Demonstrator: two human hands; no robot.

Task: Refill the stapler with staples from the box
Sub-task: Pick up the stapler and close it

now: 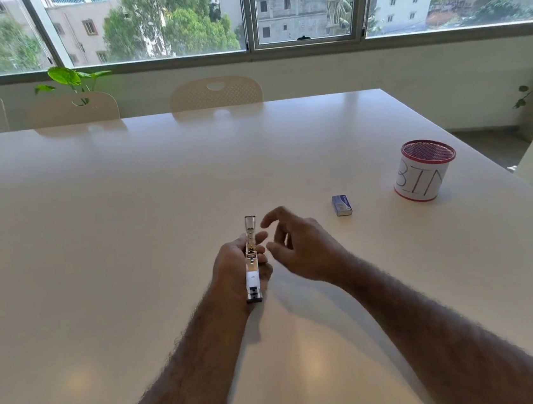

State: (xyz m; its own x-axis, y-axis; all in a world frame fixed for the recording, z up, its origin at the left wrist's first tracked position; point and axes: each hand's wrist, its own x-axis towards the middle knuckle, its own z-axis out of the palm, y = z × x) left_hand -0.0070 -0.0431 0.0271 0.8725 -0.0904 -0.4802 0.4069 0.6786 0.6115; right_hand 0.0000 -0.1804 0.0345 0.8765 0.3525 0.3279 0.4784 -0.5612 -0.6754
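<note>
A small white and metal stapler [252, 271] is held in my left hand [232, 265] above the white table [127, 217], near its middle. Its top is swung open, and the metal magazine points away from me. My right hand [300, 247] hovers just right of the stapler with its fingers spread and curled, holding nothing. A small blue staple box [342, 205] lies shut on the table, to the right and a little beyond my right hand.
A red mesh cup with a white paper label reading BIN [422, 170] stands to the right of the box, near the table's right edge. Beige chairs [215, 93] line the far side under a wide window. Potted plants [73, 79] stand behind.
</note>
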